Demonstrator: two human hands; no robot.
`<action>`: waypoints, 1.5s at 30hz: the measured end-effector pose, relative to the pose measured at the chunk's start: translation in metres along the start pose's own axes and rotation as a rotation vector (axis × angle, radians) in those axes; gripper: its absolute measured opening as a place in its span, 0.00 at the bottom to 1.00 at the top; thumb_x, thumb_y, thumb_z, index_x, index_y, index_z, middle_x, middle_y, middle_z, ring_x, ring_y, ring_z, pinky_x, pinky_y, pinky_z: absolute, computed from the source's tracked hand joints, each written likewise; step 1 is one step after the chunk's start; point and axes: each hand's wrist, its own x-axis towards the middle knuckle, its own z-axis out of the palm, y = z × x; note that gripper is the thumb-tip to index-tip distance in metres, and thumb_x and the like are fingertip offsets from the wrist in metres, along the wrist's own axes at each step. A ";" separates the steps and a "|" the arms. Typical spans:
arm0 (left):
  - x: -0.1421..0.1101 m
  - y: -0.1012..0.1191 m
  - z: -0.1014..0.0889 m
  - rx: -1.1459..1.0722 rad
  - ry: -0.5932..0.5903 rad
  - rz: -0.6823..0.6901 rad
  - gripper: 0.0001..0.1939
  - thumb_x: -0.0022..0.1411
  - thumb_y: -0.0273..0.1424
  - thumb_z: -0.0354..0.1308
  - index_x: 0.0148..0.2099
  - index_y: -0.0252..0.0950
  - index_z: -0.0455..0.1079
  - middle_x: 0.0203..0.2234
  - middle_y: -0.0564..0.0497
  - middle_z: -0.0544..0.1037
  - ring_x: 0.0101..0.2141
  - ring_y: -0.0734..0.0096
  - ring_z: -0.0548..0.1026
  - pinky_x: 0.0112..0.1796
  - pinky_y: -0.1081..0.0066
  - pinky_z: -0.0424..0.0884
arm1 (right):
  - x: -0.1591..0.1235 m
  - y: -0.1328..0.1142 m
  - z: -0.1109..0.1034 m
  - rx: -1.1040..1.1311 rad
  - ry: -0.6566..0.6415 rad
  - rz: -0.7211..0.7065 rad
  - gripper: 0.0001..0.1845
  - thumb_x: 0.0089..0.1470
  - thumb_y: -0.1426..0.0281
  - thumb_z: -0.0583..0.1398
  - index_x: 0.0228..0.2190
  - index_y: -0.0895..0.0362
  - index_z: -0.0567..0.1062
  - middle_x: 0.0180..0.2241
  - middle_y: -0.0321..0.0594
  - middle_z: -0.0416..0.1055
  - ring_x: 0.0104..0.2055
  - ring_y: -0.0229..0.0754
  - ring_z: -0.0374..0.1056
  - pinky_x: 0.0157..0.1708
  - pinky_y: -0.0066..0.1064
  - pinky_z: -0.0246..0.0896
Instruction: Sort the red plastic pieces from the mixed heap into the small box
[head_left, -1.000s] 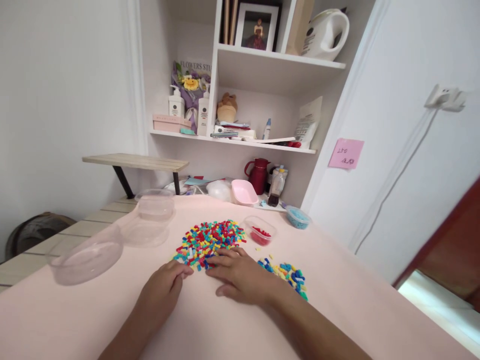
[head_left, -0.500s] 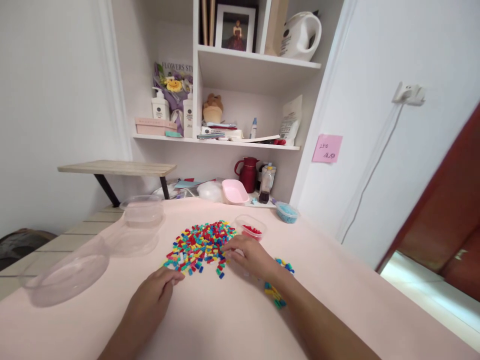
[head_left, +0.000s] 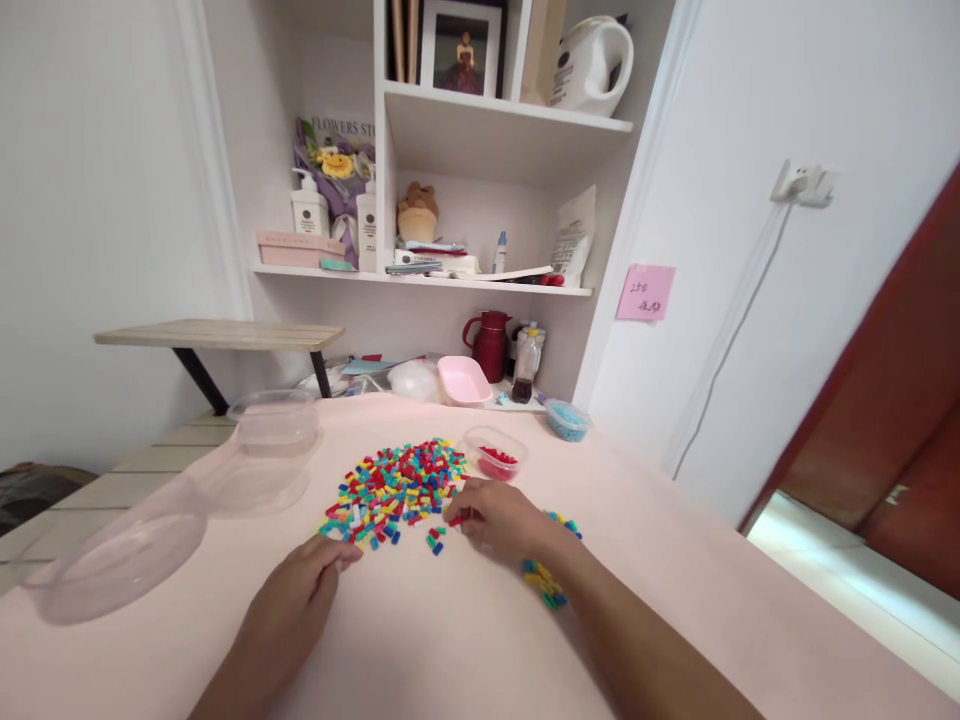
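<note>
A loose heap of small coloured toy bricks (head_left: 401, 485) in red, yellow, green, blue and white lies on the pink tabletop. My right hand (head_left: 499, 518) is at the heap's right edge, thumb and fingers pinched, with a small red brick (head_left: 456, 520) showing at the fingertips. Just behind it stands a clear plastic tub (head_left: 496, 452) with red bricks inside. At the heap's lower left rests my left hand (head_left: 307, 580), fingers curled together; whatever they hold, if anything, is hidden. Smaller groups of bricks (head_left: 546, 585) lie under and beside my right forearm.
Clear empty-looking containers (head_left: 124, 560) stand along the left side. A lidded tub of light blue pieces (head_left: 568, 420) is at the back right. Behind the table are a pink basin (head_left: 464, 381), a red jug (head_left: 490, 345) and a bottle (head_left: 526, 368). A wooden ledge (head_left: 217, 334) juts out at left.
My right hand has drawn slightly back from the heap, and a red brick now shows at its fingertips. The left hand stays beside the heap. The view has shifted slightly.
</note>
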 end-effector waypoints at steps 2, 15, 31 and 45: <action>0.000 0.000 0.000 0.003 0.003 0.011 0.17 0.59 0.31 0.47 0.38 0.42 0.78 0.35 0.52 0.82 0.39 0.66 0.79 0.42 0.68 0.75 | 0.000 0.000 0.000 -0.003 0.012 -0.005 0.14 0.50 0.75 0.60 0.37 0.51 0.80 0.39 0.37 0.76 0.39 0.40 0.68 0.34 0.27 0.55; 0.001 -0.008 0.002 0.043 0.030 0.053 0.16 0.58 0.33 0.48 0.37 0.45 0.79 0.35 0.53 0.83 0.39 0.67 0.80 0.41 0.70 0.76 | 0.009 0.003 0.002 0.261 0.200 -0.004 0.14 0.49 0.80 0.58 0.33 0.53 0.81 0.33 0.36 0.75 0.32 0.36 0.68 0.33 0.25 0.60; 0.001 -0.006 0.001 0.022 0.023 0.038 0.15 0.57 0.34 0.50 0.35 0.46 0.79 0.34 0.54 0.83 0.38 0.65 0.80 0.40 0.70 0.76 | 0.002 0.047 -0.027 0.268 0.736 0.206 0.16 0.58 0.69 0.54 0.46 0.55 0.76 0.41 0.42 0.75 0.33 0.39 0.71 0.38 0.34 0.67; -0.001 -0.002 0.002 0.010 -0.002 0.008 0.16 0.59 0.31 0.48 0.39 0.44 0.78 0.37 0.52 0.82 0.41 0.65 0.79 0.43 0.67 0.74 | 0.004 -0.016 0.005 0.063 0.031 -0.136 0.19 0.52 0.78 0.56 0.41 0.49 0.79 0.41 0.35 0.76 0.43 0.39 0.69 0.42 0.27 0.59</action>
